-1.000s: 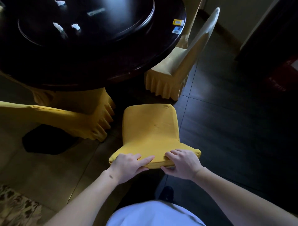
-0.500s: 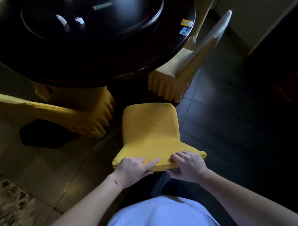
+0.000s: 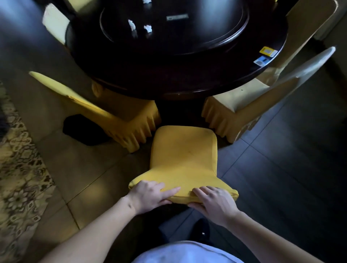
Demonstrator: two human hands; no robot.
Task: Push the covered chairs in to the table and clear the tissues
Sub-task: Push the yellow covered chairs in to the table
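Note:
A yellow-covered chair (image 3: 185, 155) stands straight in front of me, facing the dark round table (image 3: 180, 75). My left hand (image 3: 150, 195) and my right hand (image 3: 214, 201) both grip the top edge of its backrest, fingers over the front, thumbs behind. Its seat front reaches the table's shadow, between two other covered chairs. Two crumpled white tissues (image 3: 132, 25) (image 3: 148, 28) lie on the turntable (image 3: 174, 28) at the table's middle, and a third tissue (image 3: 147, 1) shows at the top edge.
A yellow chair (image 3: 105, 114) sits tucked in at the left and a paler chair (image 3: 266, 93) at the right. Two cards (image 3: 265, 55) lie near the table's right rim. A patterned rug (image 3: 16, 169) covers the floor at far left. A black object (image 3: 82, 129) lies under the left chair.
The chair has slid forward toward the table with both hands on its backrest. I have stepped closer, and more of the tabletop and the neighbouring chairs has come into view.

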